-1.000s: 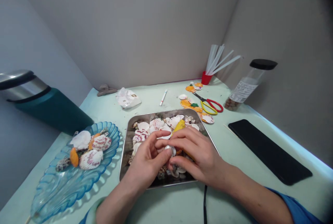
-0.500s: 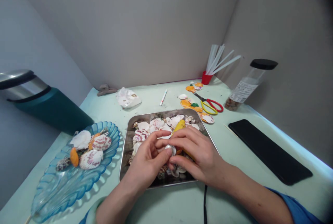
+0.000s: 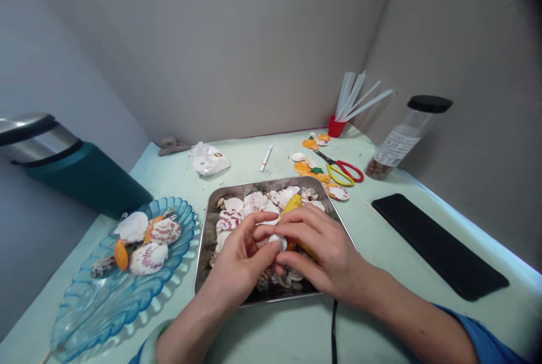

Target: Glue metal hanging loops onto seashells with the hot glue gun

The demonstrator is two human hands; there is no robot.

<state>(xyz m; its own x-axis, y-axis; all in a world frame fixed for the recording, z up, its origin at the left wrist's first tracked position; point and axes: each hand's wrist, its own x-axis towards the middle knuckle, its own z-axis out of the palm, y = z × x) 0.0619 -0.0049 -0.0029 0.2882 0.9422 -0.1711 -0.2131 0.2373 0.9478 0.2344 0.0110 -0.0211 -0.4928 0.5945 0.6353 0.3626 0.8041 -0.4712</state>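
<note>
My left hand pinches a small whitish shell between thumb and fingertips. The fingers of my right hand close on the same shell from the other side. Both hands hover over a metal tray filled with shells, among them a purple-streaked scallop shell. Beneath my right hand a yellow glue gun lies in the tray, partly covered by my fingers. A black cord runs out below the tray's front edge.
To the left, a blue leaf-shaped dish carries shells beside a teal bottle. Behind the tray are a crumpled white packet, a marker, orange-painted shells and scissors. On the right stand glue sticks, a jar and a black slab.
</note>
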